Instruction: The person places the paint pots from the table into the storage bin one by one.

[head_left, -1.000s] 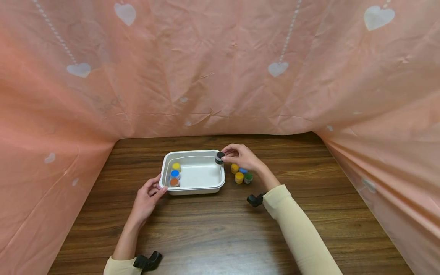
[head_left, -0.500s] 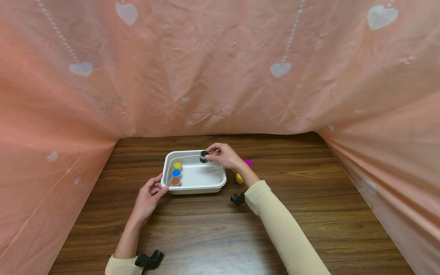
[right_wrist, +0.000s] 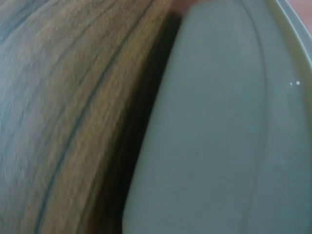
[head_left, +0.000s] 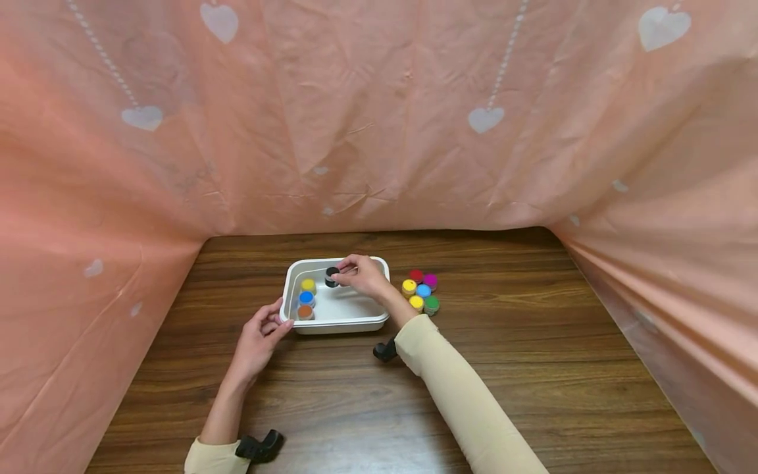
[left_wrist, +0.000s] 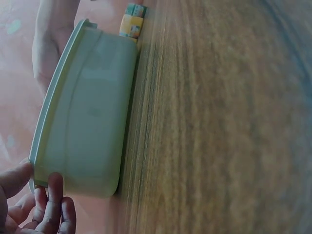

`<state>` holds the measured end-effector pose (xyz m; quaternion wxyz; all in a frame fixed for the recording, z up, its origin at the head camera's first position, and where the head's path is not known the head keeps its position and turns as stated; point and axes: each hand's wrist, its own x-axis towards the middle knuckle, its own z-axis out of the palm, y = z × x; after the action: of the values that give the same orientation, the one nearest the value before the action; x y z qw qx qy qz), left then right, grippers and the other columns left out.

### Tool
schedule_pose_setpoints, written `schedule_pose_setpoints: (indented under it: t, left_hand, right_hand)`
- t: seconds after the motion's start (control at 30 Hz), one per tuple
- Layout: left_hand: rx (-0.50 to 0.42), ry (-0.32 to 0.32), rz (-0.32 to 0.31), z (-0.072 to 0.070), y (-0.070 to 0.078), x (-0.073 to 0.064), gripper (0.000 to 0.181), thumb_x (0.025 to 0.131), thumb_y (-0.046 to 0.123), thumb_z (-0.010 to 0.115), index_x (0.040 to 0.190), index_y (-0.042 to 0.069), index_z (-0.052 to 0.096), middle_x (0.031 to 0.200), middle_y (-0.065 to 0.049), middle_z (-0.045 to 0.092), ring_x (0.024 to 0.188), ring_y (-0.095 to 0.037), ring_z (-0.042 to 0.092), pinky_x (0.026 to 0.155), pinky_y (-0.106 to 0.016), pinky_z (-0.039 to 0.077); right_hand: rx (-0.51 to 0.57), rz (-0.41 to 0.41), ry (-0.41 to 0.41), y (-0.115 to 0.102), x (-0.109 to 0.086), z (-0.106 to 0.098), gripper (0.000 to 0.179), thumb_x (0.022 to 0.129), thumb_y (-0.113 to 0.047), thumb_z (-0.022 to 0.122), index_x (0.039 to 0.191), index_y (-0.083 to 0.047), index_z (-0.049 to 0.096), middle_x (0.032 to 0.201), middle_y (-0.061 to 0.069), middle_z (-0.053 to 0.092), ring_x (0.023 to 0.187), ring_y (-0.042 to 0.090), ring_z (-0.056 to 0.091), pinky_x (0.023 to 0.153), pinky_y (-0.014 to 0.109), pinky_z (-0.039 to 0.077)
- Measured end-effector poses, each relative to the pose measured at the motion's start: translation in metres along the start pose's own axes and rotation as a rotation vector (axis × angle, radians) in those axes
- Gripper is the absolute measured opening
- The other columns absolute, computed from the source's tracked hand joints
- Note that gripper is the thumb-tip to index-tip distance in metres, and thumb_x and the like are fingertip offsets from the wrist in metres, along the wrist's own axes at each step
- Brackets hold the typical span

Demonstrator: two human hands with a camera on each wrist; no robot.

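Note:
A white rectangular tray (head_left: 340, 324) stands on the wooden table. My left hand (head_left: 257, 339) pinches its front left corner; in the left wrist view the thumb lies on the rim and the fingers (left_wrist: 54, 200) curl under it. Over the inside of the tray, my right hand (head_left: 364, 278) pinches a small black-lidded paint pot (head_left: 331, 277) between thumb and fingers. Left of that pot, a yellow-lidded pot (head_left: 308, 286), a blue-lidded pot (head_left: 306, 299) and an orange-brown-lidded pot (head_left: 305, 312) stand in a row along the tray's left wall. The right wrist view shows only the tray's side wall (right_wrist: 209, 122) and the table.
Right of the tray several more pots cluster on the table, with a red lid (head_left: 416, 276), a magenta lid (head_left: 430, 282), a light blue lid (head_left: 423, 291), a green lid (head_left: 431, 303) and yellow lids (head_left: 416, 303). A pink curtain (head_left: 379, 131) surrounds the table's back and sides.
My right hand has carried the black-lidded pot leftward from the tray's right rim to near the row of pots. The left hand has kept its grip on the corner.

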<state>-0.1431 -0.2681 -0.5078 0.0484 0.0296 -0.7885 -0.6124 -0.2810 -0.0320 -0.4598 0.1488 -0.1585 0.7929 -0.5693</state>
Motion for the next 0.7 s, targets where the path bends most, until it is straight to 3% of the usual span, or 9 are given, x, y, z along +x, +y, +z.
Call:
schedule_pose_setpoints:
  t: [0.23, 0.7]
  left_hand:
    - [-0.025, -0.002, -0.012, 0.002, 0.001, -0.001, 0.057, 0.100, 0.005, 0.068, 0.151, -0.003, 0.047, 0.107, -0.013, 0.055, 0.090, -0.004, 0.062, 0.077, -0.013, 0.051]
    - [-0.007, -0.014, -0.020, 0.001, 0.000, -0.003, 0.057, 0.101, 0.009, 0.068, 0.153, -0.001, 0.046, 0.111, -0.015, 0.055, 0.091, -0.004, 0.061, 0.077, -0.016, 0.051]
  right_hand:
    - [-0.049, -0.019, 0.018, 0.004, 0.003, 0.014, 0.030, 0.094, -0.011, 0.077, 0.118, 0.006, 0.067, 0.110, 0.018, 0.072, 0.094, 0.022, 0.073, 0.078, 0.025, 0.057]
    - [-0.204, 0.007, 0.037, 0.010, 0.013, 0.030, 0.026, 0.093, -0.013, 0.079, 0.112, 0.004, 0.071, 0.106, 0.017, 0.074, 0.093, 0.024, 0.073, 0.072, 0.021, 0.054]
